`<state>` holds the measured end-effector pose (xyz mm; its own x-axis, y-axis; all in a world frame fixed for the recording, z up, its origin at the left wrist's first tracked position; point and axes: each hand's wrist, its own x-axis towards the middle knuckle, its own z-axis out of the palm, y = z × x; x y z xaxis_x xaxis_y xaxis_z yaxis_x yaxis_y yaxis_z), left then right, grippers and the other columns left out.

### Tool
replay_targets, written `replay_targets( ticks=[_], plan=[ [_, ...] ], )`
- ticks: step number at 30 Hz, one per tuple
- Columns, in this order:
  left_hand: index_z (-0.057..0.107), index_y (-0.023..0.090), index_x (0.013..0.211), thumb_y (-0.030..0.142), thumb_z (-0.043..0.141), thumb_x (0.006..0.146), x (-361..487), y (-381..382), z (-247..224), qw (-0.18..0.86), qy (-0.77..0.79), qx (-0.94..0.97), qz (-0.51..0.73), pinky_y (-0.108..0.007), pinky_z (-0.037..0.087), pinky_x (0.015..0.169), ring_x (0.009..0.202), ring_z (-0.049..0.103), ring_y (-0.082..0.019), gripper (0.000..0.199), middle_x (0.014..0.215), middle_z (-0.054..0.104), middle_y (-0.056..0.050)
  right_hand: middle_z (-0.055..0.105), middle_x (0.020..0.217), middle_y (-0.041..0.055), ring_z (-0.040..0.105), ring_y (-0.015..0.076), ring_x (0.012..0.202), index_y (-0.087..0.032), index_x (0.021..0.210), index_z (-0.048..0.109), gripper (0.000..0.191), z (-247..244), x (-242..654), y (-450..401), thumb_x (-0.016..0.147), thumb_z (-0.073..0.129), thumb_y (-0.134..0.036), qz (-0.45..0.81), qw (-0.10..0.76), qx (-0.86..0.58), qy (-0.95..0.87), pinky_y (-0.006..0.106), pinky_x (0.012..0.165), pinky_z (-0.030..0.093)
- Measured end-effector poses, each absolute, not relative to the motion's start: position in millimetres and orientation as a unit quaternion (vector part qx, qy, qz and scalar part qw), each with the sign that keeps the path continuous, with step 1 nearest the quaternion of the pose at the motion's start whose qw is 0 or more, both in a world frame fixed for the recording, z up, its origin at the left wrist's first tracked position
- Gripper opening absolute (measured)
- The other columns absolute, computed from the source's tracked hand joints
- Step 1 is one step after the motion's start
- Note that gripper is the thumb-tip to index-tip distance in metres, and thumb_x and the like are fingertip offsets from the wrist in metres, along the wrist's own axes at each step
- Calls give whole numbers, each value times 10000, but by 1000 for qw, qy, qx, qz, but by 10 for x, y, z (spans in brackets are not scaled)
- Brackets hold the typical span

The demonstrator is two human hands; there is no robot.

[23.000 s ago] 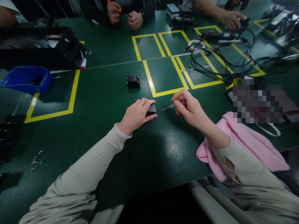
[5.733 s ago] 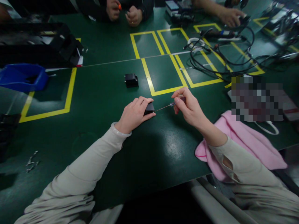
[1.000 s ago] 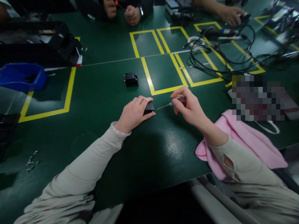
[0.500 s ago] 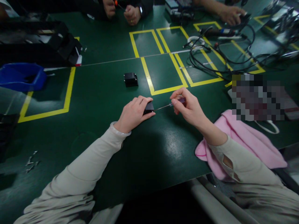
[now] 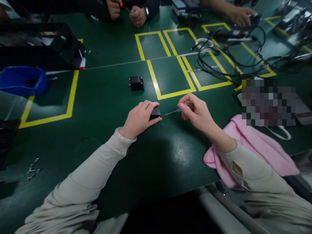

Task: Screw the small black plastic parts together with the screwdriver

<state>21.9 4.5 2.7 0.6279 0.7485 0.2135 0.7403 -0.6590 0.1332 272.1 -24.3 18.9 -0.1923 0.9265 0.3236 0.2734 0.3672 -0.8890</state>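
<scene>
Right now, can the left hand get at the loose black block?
Probably: the loose black block lies just beyond the left hand, with nothing seen between them. The hand grips another black block, though, so it would likely need freeing first.

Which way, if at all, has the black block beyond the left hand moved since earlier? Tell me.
No. The black block lies in the same place, left of the nearest yellow tape outline; only the view shifted.

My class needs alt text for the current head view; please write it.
A person's left hand grips a small black boxy part while the right hand points a thin metal-shafted screwdriver at it, at a dark green table. A second black block sits beyond; a pink cloth lies at right.
</scene>
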Motion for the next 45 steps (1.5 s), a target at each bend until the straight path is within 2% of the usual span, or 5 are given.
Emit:
replay_targets(
  ticks=[6,12,29,35,45],
  plan=[
    [512,164,1385,523,593,996,219,49,19,11,416,901,122,-383,516,873,1068,626,-286,536,1226,641,-123,547,662,-72,546,90,520,-228,1026,553,235,163,2722,-234,1004,611,-455,354,471,-426,-686,256,545,424],
    [509,161,1387,519,595,997,222,42,16,13,413,902,125,-382,520,870,1070,627,-283,537,1229,639,-123,513,572,-79,495,81,445,-227,889,549,271,185,2717,-237,1011,603,-463,360,459,-438,-684,252,479,365],
    [513,161,1384,524,591,997,225,39,24,17,413,901,129,-384,523,878,1083,629,-287,536,1230,639,-126,536,659,-72,537,88,505,-233,1028,557,240,157,2713,-241,1008,610,-466,360,484,-428,-673,255,527,437],
    [513,160,1388,520,597,995,227,37,27,18,415,901,126,-386,523,888,1086,629,-285,539,1238,642,-127,514,563,-82,485,76,428,-231,892,542,288,175,2707,-238,990,634,-485,369,468,-437,-673,239,442,347],
    [508,171,1383,526,586,999,224,49,19,21,414,900,131,-377,516,874,1081,625,-281,528,1232,640,-123,537,618,-72,514,75,455,-223,902,552,224,172,2711,-236,1000,625,-410,359,471,-438,-677,248,472,381]
  ],
)
